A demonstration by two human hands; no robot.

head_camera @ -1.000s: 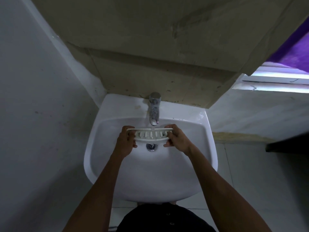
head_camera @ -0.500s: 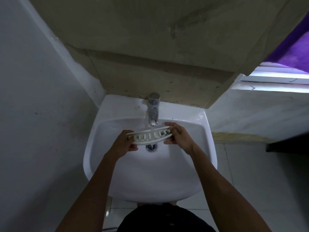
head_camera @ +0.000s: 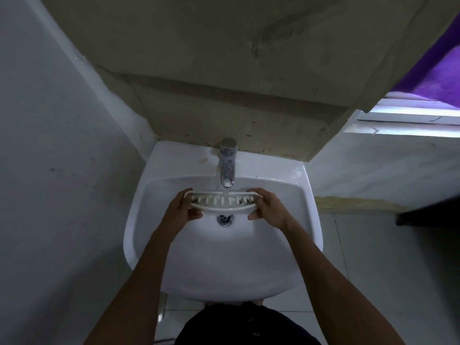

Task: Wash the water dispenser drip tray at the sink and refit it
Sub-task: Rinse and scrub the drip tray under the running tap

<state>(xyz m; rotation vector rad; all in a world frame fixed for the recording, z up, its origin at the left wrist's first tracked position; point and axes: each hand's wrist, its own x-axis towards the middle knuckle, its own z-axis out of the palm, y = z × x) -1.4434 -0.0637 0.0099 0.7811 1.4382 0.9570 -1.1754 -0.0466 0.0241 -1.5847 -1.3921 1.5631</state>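
Note:
The white slotted drip tray [head_camera: 221,202] is held level over the white sink [head_camera: 194,265], right under the chrome tap [head_camera: 227,161]. Water runs from the spout onto the tray's middle. My left hand [head_camera: 181,209] grips the tray's left end and my right hand [head_camera: 267,207] grips its right end. The drain [head_camera: 224,219] shows just below the tray.
A grey wall stands close on the left and a tan slab overhangs the back of the sink. To the right are a marble ledge, a bright window strip with a purple curtain [head_camera: 438,70], and a dark shelf edge [head_camera: 428,215]. Tiled floor lies below.
The tray was tilted with its left end lower half a second ago; it is now level and a little higher under the tap. Both hands kept their hold.

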